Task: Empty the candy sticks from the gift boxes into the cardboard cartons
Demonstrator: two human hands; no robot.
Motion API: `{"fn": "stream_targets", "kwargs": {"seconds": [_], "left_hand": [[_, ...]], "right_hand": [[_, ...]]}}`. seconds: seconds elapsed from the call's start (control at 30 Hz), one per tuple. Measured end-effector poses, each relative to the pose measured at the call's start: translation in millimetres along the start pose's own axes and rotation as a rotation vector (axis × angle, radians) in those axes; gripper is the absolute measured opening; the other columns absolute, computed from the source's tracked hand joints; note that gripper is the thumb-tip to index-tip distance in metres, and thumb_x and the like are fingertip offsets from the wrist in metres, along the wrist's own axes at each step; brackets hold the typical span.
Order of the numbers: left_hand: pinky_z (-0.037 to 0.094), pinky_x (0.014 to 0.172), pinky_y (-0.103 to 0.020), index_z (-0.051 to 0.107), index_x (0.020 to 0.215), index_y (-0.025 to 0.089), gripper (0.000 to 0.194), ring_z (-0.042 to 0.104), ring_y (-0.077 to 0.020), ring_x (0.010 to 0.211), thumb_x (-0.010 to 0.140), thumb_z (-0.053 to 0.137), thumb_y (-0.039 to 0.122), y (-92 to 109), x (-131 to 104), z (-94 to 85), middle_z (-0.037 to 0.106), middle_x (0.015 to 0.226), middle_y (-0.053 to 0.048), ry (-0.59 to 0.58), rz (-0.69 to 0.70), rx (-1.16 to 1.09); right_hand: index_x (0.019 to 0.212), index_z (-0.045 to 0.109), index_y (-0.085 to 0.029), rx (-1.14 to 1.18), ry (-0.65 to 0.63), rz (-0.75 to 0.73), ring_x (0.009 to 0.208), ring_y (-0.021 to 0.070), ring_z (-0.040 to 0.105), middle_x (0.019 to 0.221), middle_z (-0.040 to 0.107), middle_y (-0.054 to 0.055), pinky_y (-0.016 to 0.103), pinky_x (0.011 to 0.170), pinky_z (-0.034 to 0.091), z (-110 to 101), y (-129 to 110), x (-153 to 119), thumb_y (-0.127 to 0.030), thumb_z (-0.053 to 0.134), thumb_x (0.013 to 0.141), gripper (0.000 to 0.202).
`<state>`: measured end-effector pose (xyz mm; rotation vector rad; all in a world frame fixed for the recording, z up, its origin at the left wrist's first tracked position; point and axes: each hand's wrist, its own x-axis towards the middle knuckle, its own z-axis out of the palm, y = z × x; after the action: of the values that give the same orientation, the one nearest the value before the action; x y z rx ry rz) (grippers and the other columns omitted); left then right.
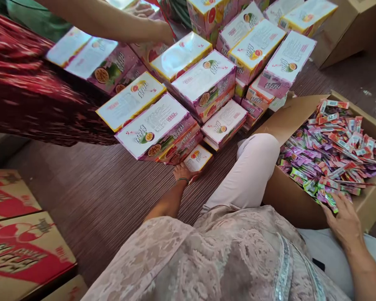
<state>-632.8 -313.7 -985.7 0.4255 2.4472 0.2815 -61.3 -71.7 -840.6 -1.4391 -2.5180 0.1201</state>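
My left hand [182, 172] reaches to the floor at the foot of the stacked boxes. Its fingers are at the near end of a small white-topped box [199, 158] with an orange fruit picture, and they appear to grip it. Right beside it rises a stack topped by a purple-edged passion fruit box [153, 125]. My right hand [344, 219] rests at the near edge of an open carton [371, 205], fingers stretched out and touching the sachets at the rim. Inside lies a heap of slim purple, red and green sachets [335, 146].
More fruit-printed boxes [203, 79] are stacked ahead. Another person's arm [119, 21] reaches over them from the upper left. Red-and-brown cartons [25, 251] stand at lower left, and a brown carton [347, 33] at upper right. My bent knee [260, 154] lies between the stacks and the sachet carton.
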Motion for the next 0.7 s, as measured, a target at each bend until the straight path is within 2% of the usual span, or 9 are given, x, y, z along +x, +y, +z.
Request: {"fn": "stream_targets", "kwargs": {"seconds": [0.07, 0.13, 0.2, 0.3, 0.37, 0.43, 0.57, 0.63, 0.7], "left_hand": [[0.037, 0.112, -0.054, 0.052, 0.112, 0.012, 0.097, 0.042, -0.0593, 0.143, 0.056, 0.086, 0.084, -5.9, 4.8, 4.2, 0.057, 0.137, -0.038, 0.062, 0.011, -0.113], [0.038, 0.11, -0.055, 0.055, 0.12, 0.008, 0.104, 0.042, -0.0619, 0.142, 0.056, 0.086, 0.084, -7.0, 4.9, 11.0, 0.058, 0.134, -0.037, 0.077, 0.015, -0.159], [0.035, 0.112, -0.058, 0.052, 0.142, 0.004, 0.117, 0.043, -0.061, 0.142, 0.061, 0.086, 0.082, -4.0, 2.5, 20.3, 0.053, 0.143, -0.039, -0.004, 0.047, -0.059], [0.033, 0.117, -0.059, 0.033, 0.169, 0.012, 0.129, 0.045, -0.0552, 0.144, 0.068, 0.09, 0.066, 8.3, 0.7, 33.9, 0.038, 0.161, -0.039, -0.132, 0.112, 0.221], [0.035, 0.117, -0.058, 0.023, 0.176, 0.018, 0.129, 0.044, -0.0524, 0.146, 0.071, 0.09, 0.055, 19.5, 2.7, 37.8, 0.034, 0.166, -0.036, -0.152, 0.105, 0.333], [0.036, 0.117, -0.058, 0.022, 0.177, 0.022, 0.127, 0.043, -0.0518, 0.149, 0.073, 0.088, 0.052, 28.4, 5.7, 35.0, 0.036, 0.166, -0.034, -0.156, 0.083, 0.331], [0.037, 0.12, -0.059, 0.036, 0.172, 0.025, 0.116, 0.041, -0.05, 0.154, 0.071, 0.088, 0.049, 27.4, 0.3, 6.9, 0.044, 0.166, -0.027, -0.159, 0.046, 0.077], [0.046, 0.116, -0.053, 0.039, 0.17, 0.022, 0.117, 0.053, -0.0443, 0.146, 0.065, 0.086, 0.041, 21.0, -14.7, -18.2, 0.052, 0.163, -0.022, -0.205, 0.042, -0.241], [0.057, 0.102, -0.047, 0.036, 0.171, 0.019, 0.123, 0.068, -0.0384, 0.126, 0.059, 0.082, 0.037, 18.4, -37.9, -50.7, 0.062, 0.154, -0.019, -0.3, 0.049, -0.619]], "right_hand": [[0.144, 0.068, -0.018, -0.022, 0.012, 0.027, 0.133, 0.0439, 0.064, 0.143, 0.065, 0.022, 0.063, 0.112, 0.055, 1.4, -2.8, -9.4, -0.066, 0.047, 0.102, 0.067], [0.141, 0.07, -0.019, -0.046, 0.016, 0.051, 0.13, 0.0436, 0.066, 0.142, 0.066, 0.022, 0.063, 0.109, 0.057, 4.5, -5.8, -14.4, -0.066, 0.047, 0.103, 0.064], [0.14, 0.07, -0.018, -0.053, 0.018, 0.045, 0.126, 0.0438, 0.067, 0.139, 0.067, 0.023, 0.063, 0.106, 0.058, 9.2, -9.8, -16.6, -0.065, 0.048, 0.103, 0.064], [0.139, 0.069, -0.016, -0.042, -0.025, -0.009, 0.128, 0.0416, 0.066, 0.142, 0.066, 0.024, 0.061, 0.109, 0.057, 16.2, -16.2, -17.0, -0.06, 0.05, 0.104, 0.059], [0.14, 0.068, -0.017, -0.036, -0.054, -0.044, 0.132, 0.0391, 0.064, 0.144, 0.065, 0.023, 0.059, 0.114, 0.055, 19.6, -18.1, -16.1, -0.056, 0.052, 0.105, 0.055], [0.139, 0.068, -0.016, -0.029, -0.049, -0.064, 0.133, 0.0378, 0.064, 0.143, 0.065, 0.023, 0.058, 0.115, 0.055, 21.7, -17.1, -14.9, -0.054, 0.052, 0.106, 0.053], [0.138, 0.069, -0.015, 0.006, 0.01, -0.072, 0.127, 0.0361, 0.068, 0.138, 0.069, 0.022, 0.054, 0.113, 0.057, 24.4, -12.6, -13.0, -0.054, 0.052, 0.107, 0.053], [0.136, 0.07, -0.016, 0.031, 0.024, -0.058, 0.125, 0.0351, 0.069, 0.136, 0.071, 0.021, 0.053, 0.112, 0.057, 25.3, -15.6, -9.6, -0.055, 0.051, 0.107, 0.052], [0.131, 0.073, -0.017, 0.078, 0.024, -0.034, 0.122, 0.0346, 0.071, 0.132, 0.073, 0.02, 0.053, 0.11, 0.058, 24.1, -27.4, -1.4, -0.056, 0.049, 0.107, 0.052]]}}
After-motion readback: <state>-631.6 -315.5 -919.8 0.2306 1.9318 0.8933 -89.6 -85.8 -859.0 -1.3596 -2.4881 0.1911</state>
